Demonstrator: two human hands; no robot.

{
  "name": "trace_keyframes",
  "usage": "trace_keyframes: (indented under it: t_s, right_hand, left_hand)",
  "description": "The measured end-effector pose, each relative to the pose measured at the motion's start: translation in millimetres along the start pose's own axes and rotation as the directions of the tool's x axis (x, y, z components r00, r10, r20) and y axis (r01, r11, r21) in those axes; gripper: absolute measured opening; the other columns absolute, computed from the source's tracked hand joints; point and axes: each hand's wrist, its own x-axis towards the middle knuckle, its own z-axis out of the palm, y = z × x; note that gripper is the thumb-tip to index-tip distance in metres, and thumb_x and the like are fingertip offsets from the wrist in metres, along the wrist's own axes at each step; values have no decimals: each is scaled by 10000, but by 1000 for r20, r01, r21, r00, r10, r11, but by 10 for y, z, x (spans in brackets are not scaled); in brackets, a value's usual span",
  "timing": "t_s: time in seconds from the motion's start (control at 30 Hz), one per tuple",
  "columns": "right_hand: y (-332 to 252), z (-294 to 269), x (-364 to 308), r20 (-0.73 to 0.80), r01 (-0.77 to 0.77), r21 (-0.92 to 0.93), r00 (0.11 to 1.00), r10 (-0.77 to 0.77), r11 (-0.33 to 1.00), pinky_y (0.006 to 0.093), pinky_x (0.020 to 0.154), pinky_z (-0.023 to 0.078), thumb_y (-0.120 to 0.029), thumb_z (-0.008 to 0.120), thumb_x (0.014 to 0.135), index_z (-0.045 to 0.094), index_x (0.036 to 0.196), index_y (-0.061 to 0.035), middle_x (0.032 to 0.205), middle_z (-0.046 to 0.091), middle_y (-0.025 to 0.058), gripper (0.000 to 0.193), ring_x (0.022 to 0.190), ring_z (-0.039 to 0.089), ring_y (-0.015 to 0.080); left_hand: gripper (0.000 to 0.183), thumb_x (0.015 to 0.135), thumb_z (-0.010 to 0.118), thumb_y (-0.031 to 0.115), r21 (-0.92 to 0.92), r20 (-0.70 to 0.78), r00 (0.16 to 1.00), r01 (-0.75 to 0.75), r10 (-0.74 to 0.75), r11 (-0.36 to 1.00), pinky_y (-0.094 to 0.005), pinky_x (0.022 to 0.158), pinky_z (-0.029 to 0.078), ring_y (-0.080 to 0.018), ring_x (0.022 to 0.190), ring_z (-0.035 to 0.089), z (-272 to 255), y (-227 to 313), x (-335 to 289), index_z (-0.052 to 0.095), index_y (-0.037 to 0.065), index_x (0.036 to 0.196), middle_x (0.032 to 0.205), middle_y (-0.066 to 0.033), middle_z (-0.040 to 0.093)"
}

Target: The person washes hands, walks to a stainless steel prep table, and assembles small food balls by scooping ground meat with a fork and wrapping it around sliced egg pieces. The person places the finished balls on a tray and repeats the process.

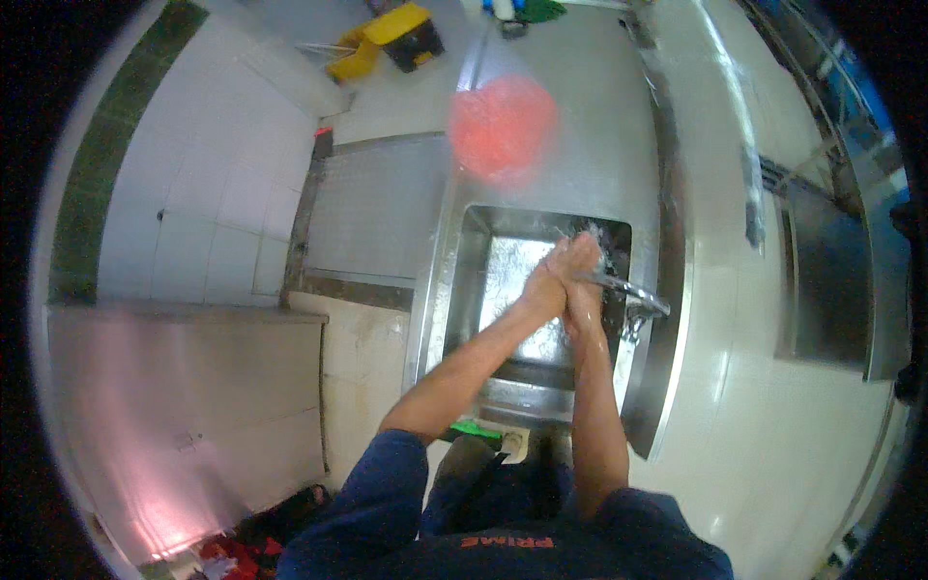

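Observation:
My left hand and my right hand are pressed together over the steel sink basin. The left hand lies across the right near its wrist, its fingers wrapped round it. The right hand's fingers are blurred and partly hidden, so I cannot make out how they are held. Both hands and the right forearm look wet. Just to the right, a metal tap reaches over the basin, its spout end beside the right hand. Water splashes around the fingertips.
Beyond the basin, a blurred red-pink round shape shows over the steel drainboard. A yellow-and-black container stands far left. A steel cabinet is at left. A green object lies below the sink's near edge.

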Motion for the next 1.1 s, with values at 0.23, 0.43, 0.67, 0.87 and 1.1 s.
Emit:
trace_keyframes:
  t_s: [0.23,0.43,0.67,0.87,1.1]
  right_hand:
    - [108,-169,381,140,-267,245,961,238,932,399,1127,474,-179,709,987,411,1499,10,1530,480,160,622,1393,509,285]
    - [352,-140,400,51,-6,653,998,-36,758,401,1158,462,-218,592,1071,472,1447,46,1536,473,187,475,1380,524,300]
    - [645,110,-36,18,-75,455,997,76,887,329,890,547,-250,582,1068,608,1283,-4,1192,683,124,328,1037,650,169]
    - [629,-48,229,-114,178,-621,943,-313,764,370,806,524,-399,555,1055,700,1145,-66,946,747,60,374,879,677,181]
    - [861,-336,-371,-51,384,-389,899,-435,838,367,924,489,-373,543,1079,600,1226,-9,1189,665,114,397,1057,641,239]
  left_hand:
    - [607,965,508,182,-62,345,935,-62,80,996,-462,1303,168,-345,1549,310,-690,-41,-449,413,27,1544,1633,-244,361]
    - [462,1037,530,181,-891,217,852,373,-476,260,-414,1267,250,-357,1524,337,-516,158,-758,505,-18,1454,1570,-254,442]
    - [599,1010,690,351,-763,599,623,250,-504,-597,-387,1111,436,-231,1311,533,15,239,-627,471,72,1493,1420,-88,555]
    - [633,989,686,428,-592,645,686,169,-337,-788,-389,821,578,-216,980,665,-12,580,-535,435,54,1434,1147,-98,642]
    - [489,994,653,455,-658,668,617,227,-417,-719,-398,924,561,-264,1105,671,184,129,-23,664,46,1261,1143,-105,723]
